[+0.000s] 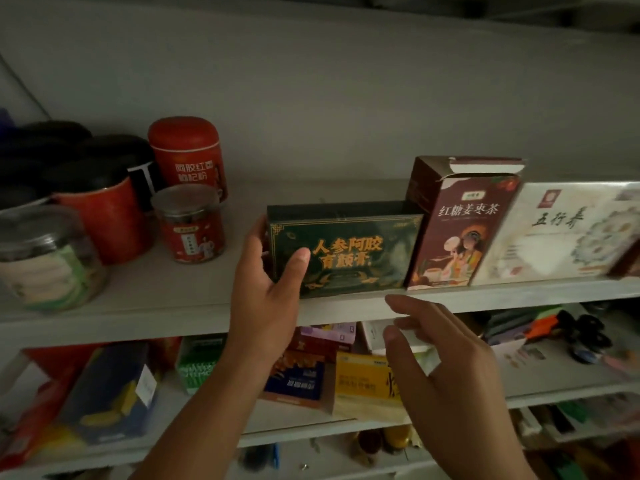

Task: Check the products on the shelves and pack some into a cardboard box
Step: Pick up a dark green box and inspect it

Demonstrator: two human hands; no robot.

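A dark green box with gold lettering [360,251] stands on the upper white shelf [194,306], near its front edge. My left hand [266,289] grips the box's left end, thumb on the front face and fingers behind the side. My right hand [446,355] hovers just below the shelf edge, under the box's right end, fingers loosely spread and holding nothing. A maroon box with an open top flap [457,230] stands against the green box's right side. No cardboard packing box is in view.
A wide white box [561,233] stands to the right of the maroon one. Red tins [188,157], a red-labelled jar [192,226] and a clear jar [48,261] fill the shelf's left. The lower shelf holds yellow [363,379], blue [298,379] and green [197,365] boxes.
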